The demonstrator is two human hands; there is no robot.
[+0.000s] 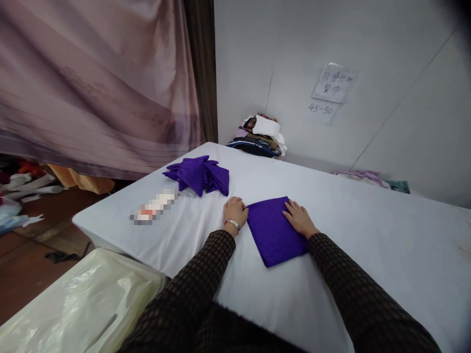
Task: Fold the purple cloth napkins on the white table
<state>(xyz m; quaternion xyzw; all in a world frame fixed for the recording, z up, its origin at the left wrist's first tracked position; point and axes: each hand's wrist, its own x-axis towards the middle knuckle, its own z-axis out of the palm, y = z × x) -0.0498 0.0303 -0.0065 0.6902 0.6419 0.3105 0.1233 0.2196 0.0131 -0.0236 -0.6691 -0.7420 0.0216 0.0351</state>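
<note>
A folded purple cloth (275,233) lies flat on the white-covered table (368,230), a rough square in front of me. My left hand (235,211), with a bracelet at the wrist, is at its upper left corner, fingers curled together at the edge; what they pinch is too small to make out. On the right side of the cloth rests my right hand (299,217), its fingers spread and flat near the upper right corner. Farther left sits a loose heap of purple cloths (200,175).
A blurred-out item (154,207) lies left of the heap. Folded fabrics (259,135) are stacked by the wall, with more cloth (368,177) at the table's back edge. A plastic-covered surface (84,299) stands at lower left. A pink curtain (99,83) hangs behind.
</note>
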